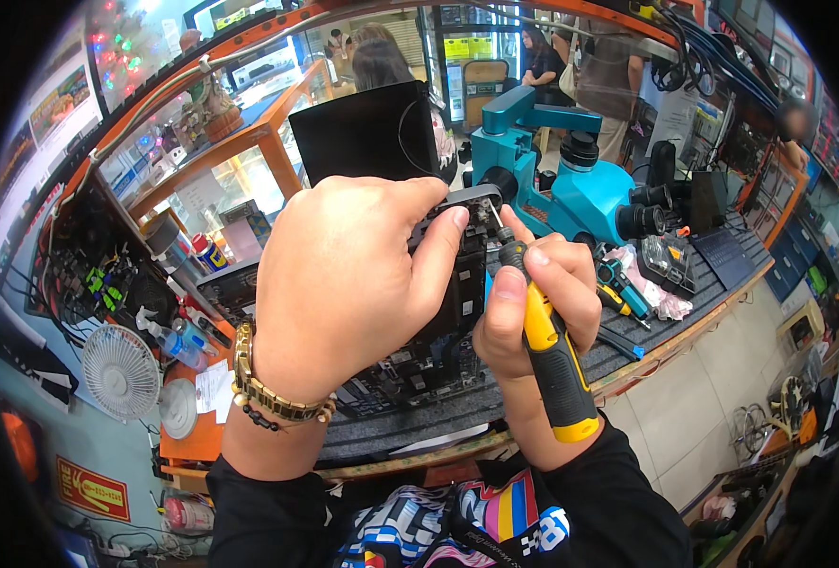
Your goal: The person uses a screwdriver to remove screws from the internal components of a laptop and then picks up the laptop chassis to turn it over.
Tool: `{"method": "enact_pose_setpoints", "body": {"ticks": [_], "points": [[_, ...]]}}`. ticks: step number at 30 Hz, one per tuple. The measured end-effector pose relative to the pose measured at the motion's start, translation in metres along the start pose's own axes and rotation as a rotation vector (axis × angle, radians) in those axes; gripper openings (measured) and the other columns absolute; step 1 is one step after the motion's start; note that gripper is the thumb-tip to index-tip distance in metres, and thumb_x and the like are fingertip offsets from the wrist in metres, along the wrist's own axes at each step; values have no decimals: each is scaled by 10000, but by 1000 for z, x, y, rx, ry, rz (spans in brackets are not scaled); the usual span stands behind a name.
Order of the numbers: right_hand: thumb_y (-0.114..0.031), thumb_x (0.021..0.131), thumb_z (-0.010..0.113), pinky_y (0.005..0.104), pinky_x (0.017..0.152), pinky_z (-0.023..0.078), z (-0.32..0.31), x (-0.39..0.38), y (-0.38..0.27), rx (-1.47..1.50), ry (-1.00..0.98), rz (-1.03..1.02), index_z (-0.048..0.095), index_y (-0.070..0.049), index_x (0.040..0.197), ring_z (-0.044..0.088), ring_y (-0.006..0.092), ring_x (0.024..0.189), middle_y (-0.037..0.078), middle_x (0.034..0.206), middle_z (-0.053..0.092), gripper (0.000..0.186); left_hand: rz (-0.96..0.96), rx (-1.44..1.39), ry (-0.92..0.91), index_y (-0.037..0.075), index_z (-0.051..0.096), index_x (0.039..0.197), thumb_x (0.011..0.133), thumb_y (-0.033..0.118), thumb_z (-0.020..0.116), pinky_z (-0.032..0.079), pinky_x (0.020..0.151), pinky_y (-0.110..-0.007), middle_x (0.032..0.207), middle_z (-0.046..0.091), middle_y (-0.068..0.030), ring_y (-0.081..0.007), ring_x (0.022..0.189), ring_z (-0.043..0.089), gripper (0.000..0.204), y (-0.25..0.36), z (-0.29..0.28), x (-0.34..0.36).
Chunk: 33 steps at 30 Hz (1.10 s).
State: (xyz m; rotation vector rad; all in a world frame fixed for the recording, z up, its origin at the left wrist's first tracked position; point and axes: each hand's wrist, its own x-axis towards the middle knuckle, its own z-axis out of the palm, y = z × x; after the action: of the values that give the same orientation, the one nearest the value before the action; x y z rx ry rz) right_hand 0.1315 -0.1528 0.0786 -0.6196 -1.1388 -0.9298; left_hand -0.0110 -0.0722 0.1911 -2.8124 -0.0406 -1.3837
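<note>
My left hand [344,275] pinches the corner of a dark, thin device part [477,203] between thumb and fingers, in the middle of the view. My right hand [543,322] grips a yellow-and-black screwdriver [559,388], whose thin shaft points up to that corner; whether the tip touches it I cannot tell. Behind and below my hands lies dark, opened electronics [410,379] with exposed boards, partly hidden by my left hand.
A teal microscope [595,204] stands right of a black screen [358,133]. Tools [628,293] and a dark laptop [722,256] lie on the grey bench mat [642,336]. A white fan [121,374] and bottles [192,346] are left. Several people [543,62] are beyond.
</note>
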Motion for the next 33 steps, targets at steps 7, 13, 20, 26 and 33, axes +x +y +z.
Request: {"method": "enact_pose_setpoints", "body": {"ticks": [7,13,20,26,33], "points": [[47,863,744,526,917,670,5,-5,-1,-66,21,-44,604,-56,1232,538,186,708,114,893,587,408,-51,-10,-40,38,725,788,924,217,742,532,611,-478,652,662,-163,-392,662,684,226,4,-1,1],[55,857,747,531,915,670,9,-8,0,-58,41,-56,604,-45,1234,538,192,710,113,895,582,416,-20,8,-52,-29,785,969,922,142,783,473,542,-387,694,689,-196,-332,583,680,177,3,-2,1],[54,852,751,530,911,673,10,-8,0,-67,53,-66,605,-42,1222,535,190,707,111,893,583,409,-17,15,-60,-36,779,968,927,132,776,466,536,-378,689,683,-196,-326,570,671,172,4,-3,1],[50,850,756,535,922,668,9,-8,-1,-75,53,-61,607,-45,1216,540,191,706,111,897,578,407,-40,-3,-48,0,725,853,925,169,759,488,557,-427,659,656,-183,-362,603,666,186,5,-1,2],[51,852,754,552,954,653,7,-9,-3,-53,20,-38,611,-46,1219,537,186,707,110,907,574,406,-29,14,-59,-44,777,981,928,118,776,474,547,-369,699,682,-204,-321,574,672,170,4,-2,2]]}}
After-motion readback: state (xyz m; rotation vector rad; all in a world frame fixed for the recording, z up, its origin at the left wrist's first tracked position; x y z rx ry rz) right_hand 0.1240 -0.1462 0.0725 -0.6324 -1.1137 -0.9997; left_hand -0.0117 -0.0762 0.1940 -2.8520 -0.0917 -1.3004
